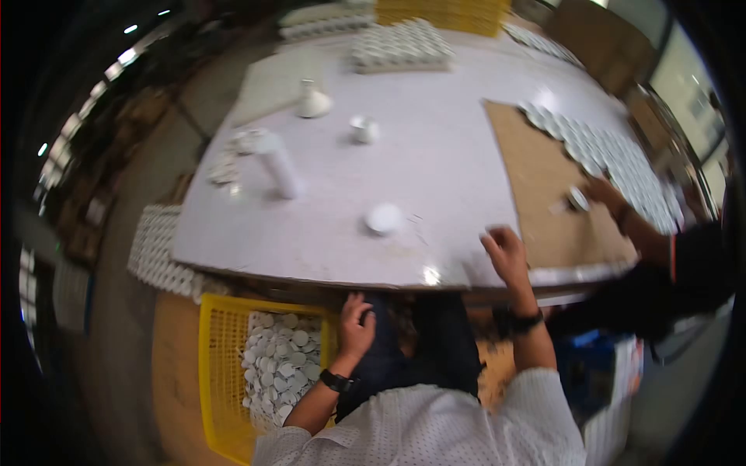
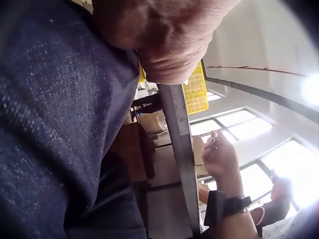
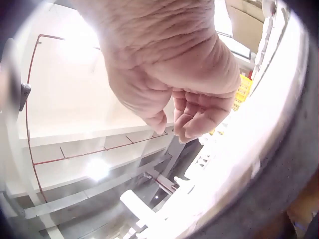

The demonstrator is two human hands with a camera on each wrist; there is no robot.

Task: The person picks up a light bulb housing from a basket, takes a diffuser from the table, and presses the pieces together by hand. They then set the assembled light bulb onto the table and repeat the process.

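Note:
My right hand (image 1: 509,252) is raised at the table's near edge, fingers loosely curled. In the right wrist view a gap shows between its thumb (image 3: 158,122) and fingers, with nothing held there. My left hand (image 1: 357,326) rests on my thigh below the table edge, beside the yellow basket (image 1: 208,365). Its fingers are hidden in the left wrist view, where the hand (image 2: 167,40) lies against dark trousers (image 2: 65,114). A white disc (image 1: 385,219) lies on the white table (image 1: 435,171), left of my right hand. Farther back stands a small white cup-like piece (image 1: 363,130).
A white cylinder (image 1: 280,165) and a white flask-shaped piece (image 1: 313,101) stand at left. Many white discs (image 1: 284,361) fill the basket. At right, another person's hand (image 1: 606,194) holds a small round piece (image 1: 577,199) over brown cardboard (image 1: 536,171), beside rows of white pieces (image 1: 622,159).

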